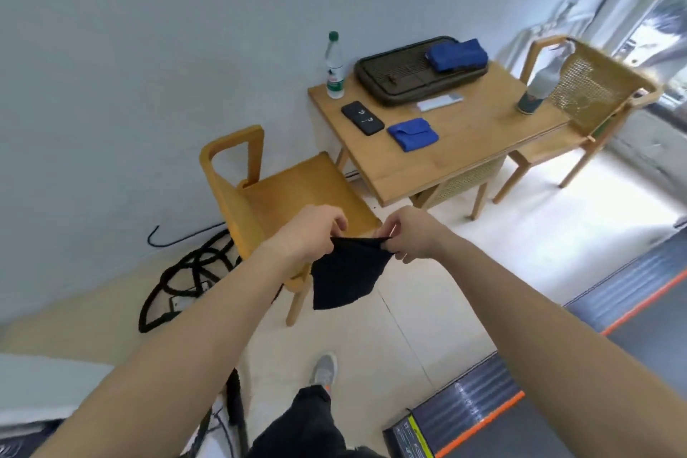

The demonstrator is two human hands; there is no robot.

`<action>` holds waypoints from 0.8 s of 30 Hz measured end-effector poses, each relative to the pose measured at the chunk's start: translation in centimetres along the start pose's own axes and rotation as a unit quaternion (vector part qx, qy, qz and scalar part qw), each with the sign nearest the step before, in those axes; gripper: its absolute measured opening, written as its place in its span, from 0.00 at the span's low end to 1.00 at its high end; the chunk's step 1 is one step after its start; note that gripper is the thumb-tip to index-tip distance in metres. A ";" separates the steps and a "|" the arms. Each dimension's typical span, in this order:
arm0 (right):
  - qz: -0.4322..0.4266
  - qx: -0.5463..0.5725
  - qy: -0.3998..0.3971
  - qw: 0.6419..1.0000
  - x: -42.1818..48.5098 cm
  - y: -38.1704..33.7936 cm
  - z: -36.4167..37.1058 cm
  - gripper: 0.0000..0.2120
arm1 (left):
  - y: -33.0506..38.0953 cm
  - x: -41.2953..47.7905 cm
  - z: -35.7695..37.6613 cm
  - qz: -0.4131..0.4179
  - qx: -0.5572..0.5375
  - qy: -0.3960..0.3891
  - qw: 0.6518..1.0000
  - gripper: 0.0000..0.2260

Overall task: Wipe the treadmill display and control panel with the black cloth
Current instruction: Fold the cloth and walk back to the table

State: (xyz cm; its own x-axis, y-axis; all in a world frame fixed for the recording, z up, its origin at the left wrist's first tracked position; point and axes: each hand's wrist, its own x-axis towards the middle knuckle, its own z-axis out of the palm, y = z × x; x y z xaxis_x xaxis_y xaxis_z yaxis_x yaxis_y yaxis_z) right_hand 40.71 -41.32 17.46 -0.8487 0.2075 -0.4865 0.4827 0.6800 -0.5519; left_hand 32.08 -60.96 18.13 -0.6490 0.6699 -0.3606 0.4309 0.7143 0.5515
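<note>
The black cloth (pixel 344 273) hangs in mid-air in front of me, above the floor and the front corner of a wooden chair. My left hand (pixel 310 234) pinches its upper left edge. My right hand (pixel 407 232) pinches its upper right corner, so the top edge is stretched between them. The rest of the cloth droops down to a point. Only the treadmill's dark deck with an orange stripe (pixel 479 416) shows at the lower right. Its display and control panel are out of view.
A wooden chair (pixel 260 193) stands just behind the cloth. A wooden table (pixel 464 145) beyond holds a water bottle (pixel 334 67), a phone (pixel 362 118), a folded blue cloth (pixel 412 134), a dark tray (pixel 405 74) and a spray bottle (pixel 541 85). Black cables (pixel 186 279) coil on the floor left.
</note>
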 end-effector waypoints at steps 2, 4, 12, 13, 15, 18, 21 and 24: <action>0.026 0.061 0.009 0.998 1.6 1.2 -3.0 0.04 | 1.4 4.3 -0.9 0.028 0.033 -0.001 0.999 0.16; 0.046 0.113 0.026 0.992 2.8 2.7 -5.8 0.05 | 2.7 8.2 -1.6 0.052 0.059 -0.005 0.997 0.12; 0.094 0.198 0.085 0.972 6.3 9.8 -15.2 0.15 | 9.6 21.5 -3.4 0.106 0.032 -0.075 0.991 0.08; 0.103 0.215 0.105 0.965 6.9 10.7 -16.5 0.16 | 10.6 23.3 -3.5 0.104 0.001 -0.072 0.992 0.07; 0.118 0.261 0.154 0.946 8.6 12.4 -19.4 0.15 | 12.7 26.8 -3.7 0.101 -0.076 -0.050 0.991 0.06; 0.127 0.310 0.204 0.920 12.3 14.6 -24.2 0.12 | 15.7 32.1 -4.2 0.086 -0.166 -0.008 0.982 0.05; 0.111 0.347 0.210 0.907 17.3 16.0 -29.4 0.13 | 18.6 37.6 -5.3 0.080 -0.205 0.052 0.974 0.06; 0.053 0.362 0.230 0.902 21.8 16.4 -34.8 0.13 | 21.8 42.0 -7.5 0.067 -0.242 0.134 0.959 0.07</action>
State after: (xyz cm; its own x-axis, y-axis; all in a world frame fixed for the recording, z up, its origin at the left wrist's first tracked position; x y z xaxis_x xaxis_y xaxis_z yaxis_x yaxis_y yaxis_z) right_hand 22.57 -1.12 21.38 -0.7091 0.6275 -0.3215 0.4392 0.0364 -0.8976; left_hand 9.53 -18.77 20.60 -0.7734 0.6273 -0.0911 0.2234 0.4043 0.8869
